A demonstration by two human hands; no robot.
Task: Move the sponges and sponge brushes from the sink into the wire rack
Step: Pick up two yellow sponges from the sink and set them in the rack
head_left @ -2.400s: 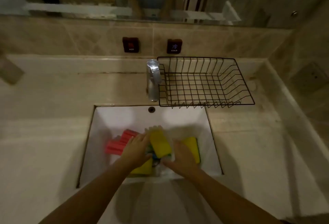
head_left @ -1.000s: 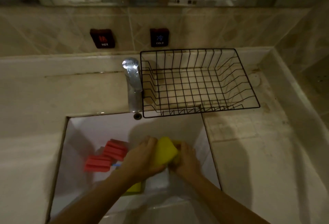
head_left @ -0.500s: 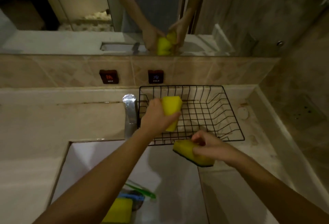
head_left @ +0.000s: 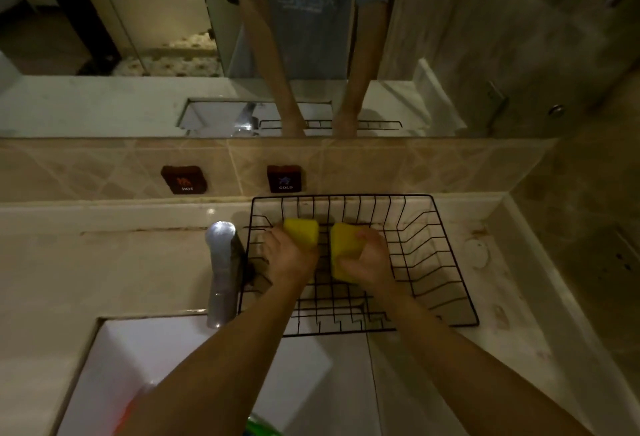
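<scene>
Both your forearms reach forward over the sink (head_left: 104,366) and into the black wire rack (head_left: 446,262).

Left hand (head_left: 291,262): palm down, knuckles up, grip curled shut around a yellow sponge (head_left: 303,231). Sponge sticks out past the fingertips, toward the rack's back wall, left of rack centre.

Right hand (head_left: 367,262): palm down, fingers wrapped over the right edge of a second yellow sponge (head_left: 343,248), thumb on the near side. Grip closed on it. This sponge sits at rack centre, just beside the first, a narrow gap between them.

Can't tell whether either sponge touches the rack floor.

Rack: thin black wire, rectangular basket, sloped sides, grid bottom, zigzag front edge. It sits on the pale stone-look tabletop (head_left: 104,279), its front edge overhanging the sink's far right corner.

Faucet (head_left: 221,269): brushed metal, rounded top, just left of the rack.

Sink: white, smooth, rectangular, in front of the rack. Red item (head_left: 126,415) and green item (head_left: 263,427) show at the bottom edge, mostly hidden by your left arm; shapes unclear.

Wall behind the rack: beige tile, two dark plaques marked HOT (head_left: 184,179) and COLD (head_left: 285,178).
</scene>
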